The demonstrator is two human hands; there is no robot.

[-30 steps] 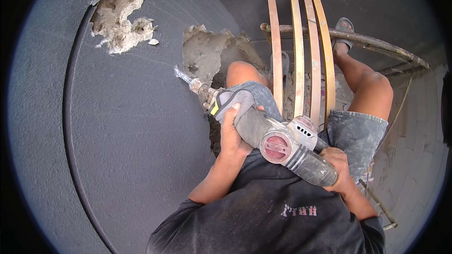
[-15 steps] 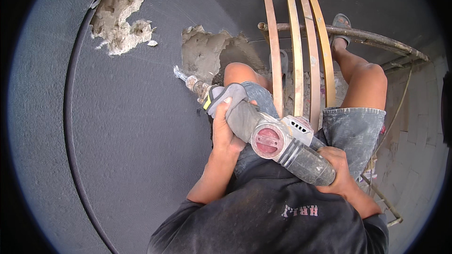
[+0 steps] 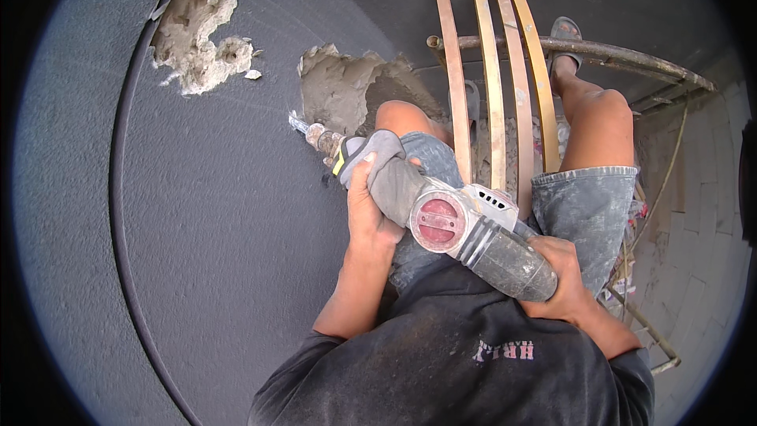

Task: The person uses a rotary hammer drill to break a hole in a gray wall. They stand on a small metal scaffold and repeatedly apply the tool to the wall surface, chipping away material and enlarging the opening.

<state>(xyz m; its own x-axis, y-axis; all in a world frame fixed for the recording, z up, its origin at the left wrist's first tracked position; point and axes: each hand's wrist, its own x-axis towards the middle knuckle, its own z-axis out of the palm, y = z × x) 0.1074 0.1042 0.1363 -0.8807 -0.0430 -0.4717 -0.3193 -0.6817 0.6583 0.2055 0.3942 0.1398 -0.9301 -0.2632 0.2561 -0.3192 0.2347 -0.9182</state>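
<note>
A demolition hammer (image 3: 509, 260) with a dusty dark body and a round red cap lies slantwise across my lap. My left hand (image 3: 371, 213) is wrapped round its front part, over a grey cloth (image 3: 392, 173). At the rear, my right hand (image 3: 561, 274) grips the handle end, its fingers partly hidden. The whitish chisel tip (image 3: 296, 121) points up and left at the dark grey wall (image 3: 236, 213), just left of and below a broken-out hollow (image 3: 335, 87). Whether the tip touches the surface I cannot tell.
Another chipped hollow (image 3: 193, 31) is at the upper left, beside a black cable (image 3: 118, 189) running down the wall. Several wooden slats (image 3: 495, 95) lie across a rusty scaffold tube (image 3: 599, 51) between my legs. A thin rope (image 3: 670, 158) hangs at the right.
The hammer and both hands have shifted slightly left in the picture, along with my knees and the slats. The chisel tip stays beside the hollow, and both grips are unchanged.
</note>
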